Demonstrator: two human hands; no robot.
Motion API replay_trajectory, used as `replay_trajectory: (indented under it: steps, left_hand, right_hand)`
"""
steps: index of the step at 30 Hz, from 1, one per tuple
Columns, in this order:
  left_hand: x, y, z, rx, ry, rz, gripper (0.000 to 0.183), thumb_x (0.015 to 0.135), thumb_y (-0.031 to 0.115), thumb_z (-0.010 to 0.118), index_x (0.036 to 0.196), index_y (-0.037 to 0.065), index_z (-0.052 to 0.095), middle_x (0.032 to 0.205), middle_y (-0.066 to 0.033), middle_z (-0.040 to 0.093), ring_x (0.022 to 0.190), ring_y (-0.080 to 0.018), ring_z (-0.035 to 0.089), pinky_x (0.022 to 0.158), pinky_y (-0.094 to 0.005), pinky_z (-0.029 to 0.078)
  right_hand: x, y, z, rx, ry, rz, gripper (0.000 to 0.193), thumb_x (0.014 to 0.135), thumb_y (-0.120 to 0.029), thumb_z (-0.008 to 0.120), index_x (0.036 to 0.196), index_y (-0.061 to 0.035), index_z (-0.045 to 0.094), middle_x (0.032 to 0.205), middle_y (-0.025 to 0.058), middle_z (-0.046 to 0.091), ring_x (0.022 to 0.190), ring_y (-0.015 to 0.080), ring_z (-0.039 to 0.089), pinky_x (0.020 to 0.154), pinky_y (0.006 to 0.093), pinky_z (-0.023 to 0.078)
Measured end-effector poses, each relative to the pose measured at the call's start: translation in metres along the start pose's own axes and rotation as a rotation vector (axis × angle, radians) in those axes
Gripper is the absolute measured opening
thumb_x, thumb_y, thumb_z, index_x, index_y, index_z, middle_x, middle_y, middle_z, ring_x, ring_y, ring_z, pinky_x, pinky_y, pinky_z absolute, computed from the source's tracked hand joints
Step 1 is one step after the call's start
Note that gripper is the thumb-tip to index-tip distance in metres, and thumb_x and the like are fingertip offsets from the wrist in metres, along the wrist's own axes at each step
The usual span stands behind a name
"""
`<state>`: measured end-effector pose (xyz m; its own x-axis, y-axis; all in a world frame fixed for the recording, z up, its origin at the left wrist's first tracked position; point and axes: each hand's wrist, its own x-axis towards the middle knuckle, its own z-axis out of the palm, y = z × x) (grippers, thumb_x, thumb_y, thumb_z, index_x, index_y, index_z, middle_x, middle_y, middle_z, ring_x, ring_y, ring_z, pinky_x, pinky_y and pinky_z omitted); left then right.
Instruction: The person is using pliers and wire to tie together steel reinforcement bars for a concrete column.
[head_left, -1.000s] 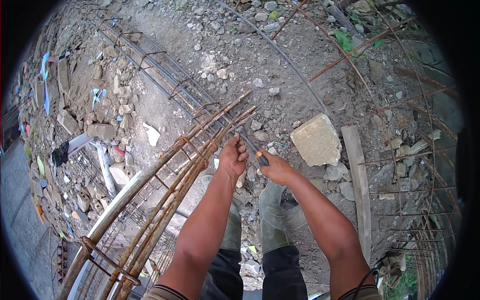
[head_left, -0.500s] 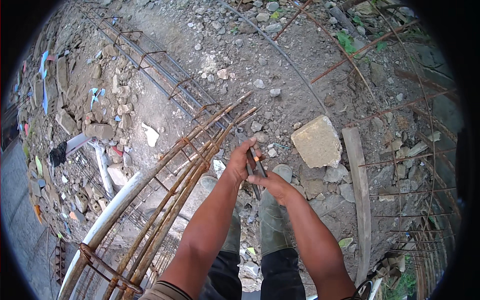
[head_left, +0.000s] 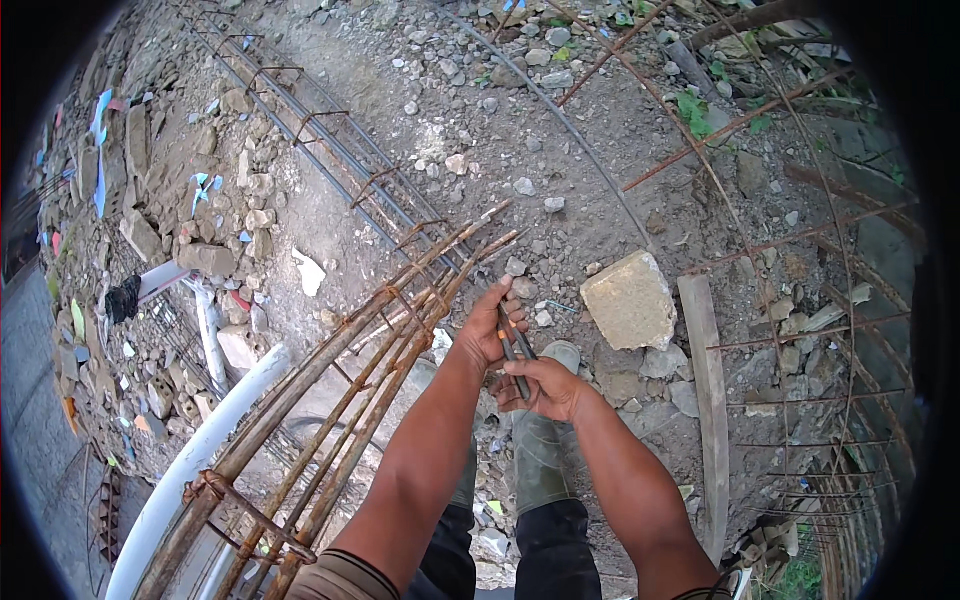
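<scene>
My left hand (head_left: 484, 328) is closed around the upper part of dark pincers (head_left: 521, 370) with small orange marks. Their jaws are hidden in this hand. Lower down, my right hand (head_left: 552, 388) has thumb and fingers round the handle ends. Both hands are above my boots, just right of the tips of a rusty rebar cage (head_left: 405, 330). Bent stirrups tie the cage's long bars together, and it slants from the lower left up to the middle. Neither hand touches it.
A second, grey rebar cage (head_left: 330, 150) lies on the dirt toward the upper left. Right of my hands are a yellowish block (head_left: 632, 300) and a wooden plank (head_left: 708, 400). Rusty rods (head_left: 760, 340) cross the right side. A white pipe (head_left: 205, 455) runs alongside the near cage.
The pincers' head, visible earlier above my left hand, is now covered. My right hand has moved slightly down and its fingers now wrap the handles. The view has shifted a little.
</scene>
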<state>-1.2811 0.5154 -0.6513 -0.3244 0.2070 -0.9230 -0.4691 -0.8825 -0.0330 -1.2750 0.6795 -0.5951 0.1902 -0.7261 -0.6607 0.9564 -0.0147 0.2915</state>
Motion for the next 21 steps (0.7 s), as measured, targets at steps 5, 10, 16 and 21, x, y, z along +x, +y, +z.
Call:
replay_trajectory:
  steps: [5,10,16,21]
  left_hand:
    - [0.004,-0.017,0.015,0.394,0.450,0.201,0.024,0.090,0.028,0.069,0.089,0.009,0.056,0.065,-0.0035,0.050,0.057,-0.0167,0.049,0.053,-0.0334,0.044]
    - [-0.007,0.007,-0.010,0.117,0.077,-0.058,0.034,0.090,0.038,0.070,0.081,0.011,0.053,0.065,-0.0006,0.047,0.057,-0.0160,0.049,0.054,-0.0334,0.044]
    - [0.004,-0.018,0.017,0.441,0.469,0.192,0.031,0.091,0.034,0.067,0.086,0.006,0.057,0.067,-0.0066,0.055,0.063,-0.0198,0.059,0.054,-0.0371,0.050]
    - [-0.001,-0.003,0.008,0.391,0.465,0.059,0.035,0.091,0.038,0.068,0.074,0.010,0.056,0.059,-0.0011,0.050,0.059,-0.0173,0.056,0.051,-0.0330,0.046]
  right_hand:
    - [0.021,0.022,0.022,-1.107,0.770,-0.291,0.040,0.082,-0.029,0.074,0.103,-0.0019,0.054,0.097,0.0194,0.069,0.083,0.0361,0.070,0.072,0.0449,0.054]
    - [0.011,0.015,0.026,-0.653,0.527,-0.131,0.037,0.083,-0.030,0.073,0.100,-0.0020,0.055,0.096,0.0165,0.070,0.085,0.0302,0.070,0.071,0.0397,0.053]
    - [0.028,0.021,0.000,-1.068,0.830,-0.256,0.027,0.085,-0.024,0.068,0.097,-0.0029,0.055,0.092,0.0185,0.068,0.087,0.0349,0.069,0.070,0.0438,0.052]
    - [0.020,0.027,0.012,-1.367,1.044,-0.355,0.032,0.084,-0.026,0.071,0.099,-0.0029,0.055,0.096,0.0202,0.069,0.086,0.0364,0.069,0.074,0.0481,0.053]
